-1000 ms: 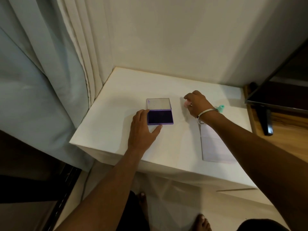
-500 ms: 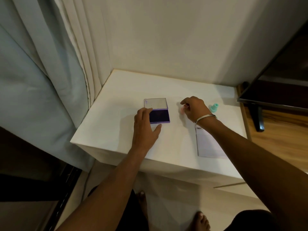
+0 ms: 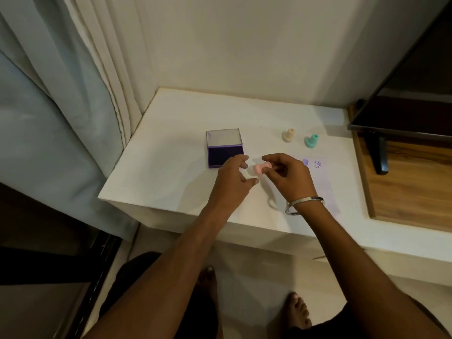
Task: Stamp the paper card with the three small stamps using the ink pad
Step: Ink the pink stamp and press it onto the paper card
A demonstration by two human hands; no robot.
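A purple ink pad (image 3: 225,152) lies open on the white table (image 3: 171,167), its clear lid standing up behind it. My right hand (image 3: 288,177) pinches a small pink stamp (image 3: 260,168) just right of the pad, above the table. My left hand (image 3: 232,177) hovers open beside the stamp, its fingers over the pad's front right corner. A pale paper card (image 3: 325,177) lies under my right wrist, with two purple prints near its top edge. A beige stamp (image 3: 288,135) and a teal stamp (image 3: 311,141) stand upright behind the card.
Curtains (image 3: 73,106) hang at the left and a wall rises behind the table. A dark TV (image 3: 403,106) on its stand sits on a wooden surface (image 3: 411,187) at the right. My bare feet show on the floor below the table's front edge.
My right hand has lifted the pink stamp and brought it toward me and the pad. My left hand has come off the ink pad and moved right toward the stamp. The beige stamp is now uncovered.
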